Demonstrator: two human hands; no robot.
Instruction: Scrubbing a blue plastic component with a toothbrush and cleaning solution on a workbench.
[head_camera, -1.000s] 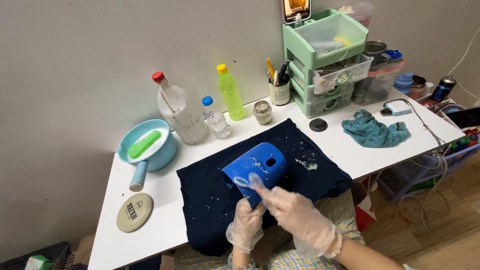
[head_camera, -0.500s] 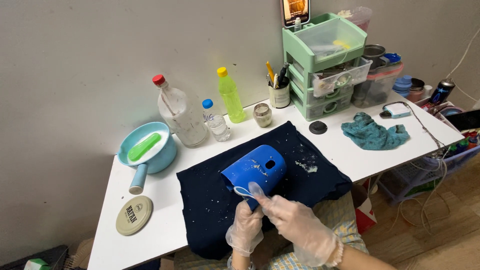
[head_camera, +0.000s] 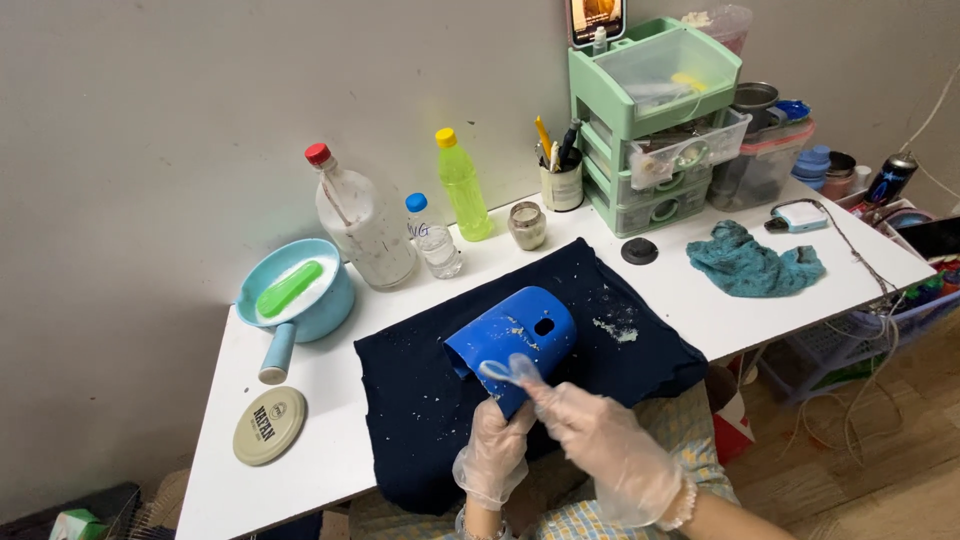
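Note:
A blue plastic mould (head_camera: 512, 337) with a small round hole lies on its side on a dark navy cloth (head_camera: 420, 400), flecked with white crumbs. My left hand (head_camera: 492, 452), in a clear glove, grips the mould's near lower edge. My right hand (head_camera: 600, 440), also gloved, pinches a thin clear loop (head_camera: 503, 370), apparently the left glove's stretched fingertip, just in front of the mould. Both hands meet at the table's front edge.
A teal saucepan (head_camera: 298, 292) with a green stick, a round cream lid (head_camera: 269, 424), three bottles (head_camera: 363, 220), a small jar (head_camera: 527, 225), a pen cup (head_camera: 563, 180), green drawers (head_camera: 655, 110), a black cap (head_camera: 639, 250) and a teal rag (head_camera: 752, 262) sit on the white table (head_camera: 860, 270).
My hands have stayed at the mould's near edge with small finger shifts. The mould has barely moved.

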